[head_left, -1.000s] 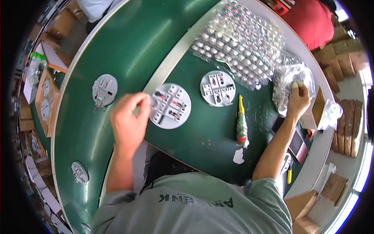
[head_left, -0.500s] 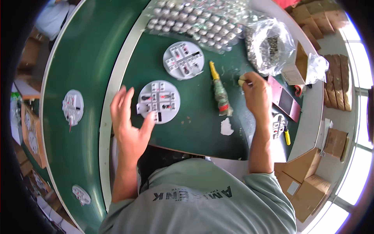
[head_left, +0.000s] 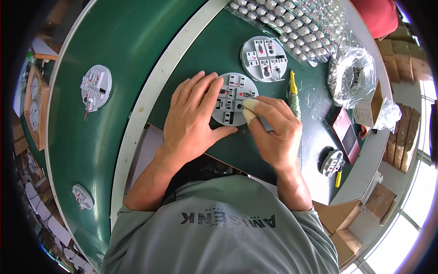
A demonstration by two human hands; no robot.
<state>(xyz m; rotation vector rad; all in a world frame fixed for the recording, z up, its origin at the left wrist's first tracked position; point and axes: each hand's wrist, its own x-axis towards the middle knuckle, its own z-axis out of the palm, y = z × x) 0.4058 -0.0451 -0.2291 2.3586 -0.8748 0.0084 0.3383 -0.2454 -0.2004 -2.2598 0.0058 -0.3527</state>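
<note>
Disc (head_left: 233, 99), round and pale grey with small white blocks and red and black parts on its face, lies just above the centre of the frame on the green tabletop (head_left: 214, 148). The left hand (head_left: 188, 116) comes over its left edge, fingers straight and side by side, thumb spread away, gripping nothing that shows. The right hand (head_left: 277, 131) bends in over the lower right of the disc, its thumb and forefinger, both in pale finger covers (head_left: 249, 105), drawn close together at one of the blocks.

Good work here would probably mean bracing the rim with the left palm side, keeping those left fingers off the loose red and black parts, and bringing the right fingertips straight down rather than sideways, so that the disc does not turn.

Whether the right fingertips close on a small part cannot be told, since the covers hide it. Left fingers mask the disc's left side, and their contact with it is unclear. Farther out, a yellow-tipped tool (head_left: 293, 83) runs behind the right hand, and the sheet of silvery domes (head_left: 292, 23) is cut off at the upper edge.
</note>
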